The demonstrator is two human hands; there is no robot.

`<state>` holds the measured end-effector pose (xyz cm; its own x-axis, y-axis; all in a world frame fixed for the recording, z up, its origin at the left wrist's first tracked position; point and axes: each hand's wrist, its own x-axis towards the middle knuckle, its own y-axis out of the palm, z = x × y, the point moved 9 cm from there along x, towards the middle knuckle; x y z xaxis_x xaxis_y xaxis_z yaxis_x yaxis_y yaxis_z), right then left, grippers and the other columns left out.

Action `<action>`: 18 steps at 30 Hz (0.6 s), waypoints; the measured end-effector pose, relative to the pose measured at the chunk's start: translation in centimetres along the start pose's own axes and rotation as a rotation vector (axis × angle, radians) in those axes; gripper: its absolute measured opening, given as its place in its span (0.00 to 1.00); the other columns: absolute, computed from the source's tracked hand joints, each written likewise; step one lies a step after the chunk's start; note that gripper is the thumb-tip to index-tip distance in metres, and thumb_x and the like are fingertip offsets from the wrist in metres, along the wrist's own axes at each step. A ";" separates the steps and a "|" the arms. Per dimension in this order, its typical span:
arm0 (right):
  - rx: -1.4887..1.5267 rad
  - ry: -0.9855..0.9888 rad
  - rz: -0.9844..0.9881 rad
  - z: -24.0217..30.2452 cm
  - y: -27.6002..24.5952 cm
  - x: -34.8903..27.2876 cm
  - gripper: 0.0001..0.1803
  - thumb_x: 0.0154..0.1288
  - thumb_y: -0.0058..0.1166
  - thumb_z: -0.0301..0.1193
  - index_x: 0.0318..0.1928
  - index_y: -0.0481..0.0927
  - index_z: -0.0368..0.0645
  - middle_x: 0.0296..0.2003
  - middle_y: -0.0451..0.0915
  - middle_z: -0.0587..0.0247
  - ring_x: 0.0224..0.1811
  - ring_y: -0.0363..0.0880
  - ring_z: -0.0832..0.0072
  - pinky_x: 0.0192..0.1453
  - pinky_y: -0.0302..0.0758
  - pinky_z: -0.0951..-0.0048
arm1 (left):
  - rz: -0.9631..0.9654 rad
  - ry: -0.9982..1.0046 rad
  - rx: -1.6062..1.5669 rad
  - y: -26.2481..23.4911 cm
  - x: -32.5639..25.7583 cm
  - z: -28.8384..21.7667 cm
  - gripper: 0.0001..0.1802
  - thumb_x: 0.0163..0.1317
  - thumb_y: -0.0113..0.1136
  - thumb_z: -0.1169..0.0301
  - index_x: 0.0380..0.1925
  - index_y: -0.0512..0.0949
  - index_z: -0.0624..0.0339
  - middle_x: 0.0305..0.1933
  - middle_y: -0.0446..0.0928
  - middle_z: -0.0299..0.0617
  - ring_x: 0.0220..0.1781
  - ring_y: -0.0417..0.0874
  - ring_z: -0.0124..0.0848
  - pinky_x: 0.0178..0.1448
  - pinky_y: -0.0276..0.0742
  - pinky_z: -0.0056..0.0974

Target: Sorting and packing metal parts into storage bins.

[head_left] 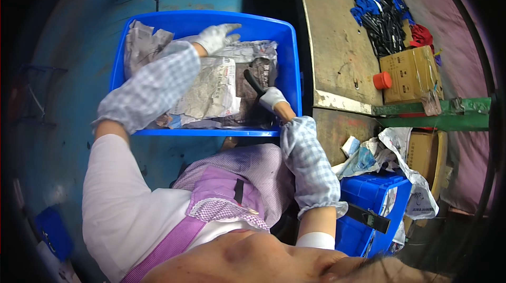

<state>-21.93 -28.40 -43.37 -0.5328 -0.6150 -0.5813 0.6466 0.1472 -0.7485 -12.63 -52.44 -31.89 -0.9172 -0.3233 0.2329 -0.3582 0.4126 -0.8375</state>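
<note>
A large blue plastic bin [296,67] stands in front of me, lined with crumpled newspaper sheets [208,90]. My left hand [215,39], in a white glove, reaches over the paper near the bin's far wall. Its fingers are stretched out and nothing shows in them. At the bin's right side, my right hand [272,98], also gloved, is closed on a black curved handle-like piece [253,81]. That piece points up and left over a dark printed sheet [252,108]; its lower end is hidden by the hand. Checked sleeve covers wrap both forearms.
A worn workbench [337,35] runs along the right, bearing a heap of black parts [383,32], a red cup [382,80] and a cardboard box [411,75]. Green metal bars [437,114] jut out below. Nearer stands another blue bin [363,193] with plastic wrapping [416,193].
</note>
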 end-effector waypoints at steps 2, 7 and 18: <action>0.380 -0.173 0.085 0.6 0.4 -0.2 0.18 0.58 0.66 0.38 0.43 0.87 0.39 0.31 0.87 0.63 0.30 0.82 0.78 0.34 0.76 0.72 | 0.213 0.045 0.316 -3.5 -1.5 -0.1 0.27 0.74 0.48 0.50 0.67 0.70 0.50 0.63 0.77 0.53 0.59 0.81 0.50 0.64 0.77 0.50; 0.713 -0.218 0.314 11.3 2.2 -3.4 0.21 0.63 0.64 0.47 0.37 0.86 0.40 0.24 0.82 0.63 0.22 0.76 0.77 0.27 0.70 0.73 | 0.015 -0.207 0.335 -10.4 -10.6 3.5 0.30 0.71 0.52 0.49 0.67 0.70 0.51 0.65 0.75 0.47 0.64 0.77 0.46 0.69 0.71 0.48; 0.513 -0.265 -0.357 9.5 -5.1 3.6 0.11 0.62 0.51 0.31 0.37 0.84 0.40 0.30 0.85 0.46 0.35 0.86 0.52 0.39 0.80 0.57 | 0.174 -0.385 0.741 -15.9 -17.5 6.3 0.34 0.60 0.65 0.53 0.65 0.72 0.51 0.70 0.71 0.42 0.72 0.68 0.46 0.76 0.57 0.61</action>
<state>-22.01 -38.74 -38.59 -0.6522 -0.7363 -0.1803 0.6680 -0.4458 -0.5959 10.22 -58.72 -25.74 -0.7772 -0.6293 -0.0011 0.1126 -0.1373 -0.9841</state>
